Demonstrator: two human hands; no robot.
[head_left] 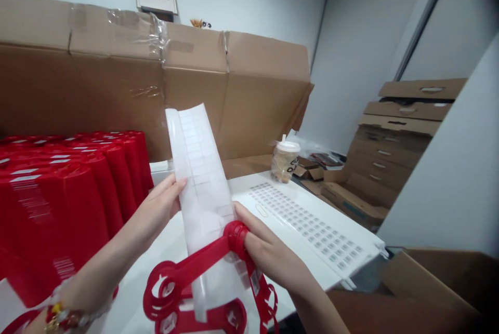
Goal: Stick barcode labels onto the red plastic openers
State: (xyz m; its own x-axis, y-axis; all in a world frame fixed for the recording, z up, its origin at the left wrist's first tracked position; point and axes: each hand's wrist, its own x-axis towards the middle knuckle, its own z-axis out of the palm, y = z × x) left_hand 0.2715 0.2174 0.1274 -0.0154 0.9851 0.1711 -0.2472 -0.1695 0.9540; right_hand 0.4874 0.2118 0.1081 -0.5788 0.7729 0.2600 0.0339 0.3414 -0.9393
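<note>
The left hand (166, 199) pinches the sheet (205, 168) at one edge; the right hand (265, 243), with fingers nearly closed, grasps the red straps (235, 235) at the opposite edge.

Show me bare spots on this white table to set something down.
The white tabletop shows a bare strip between the right hand and the grid of grey printed labels, and a patch left of the clear, white-lidded plastic cup. Crowded: left, with red bundles; near side, below red looped straps.
</note>
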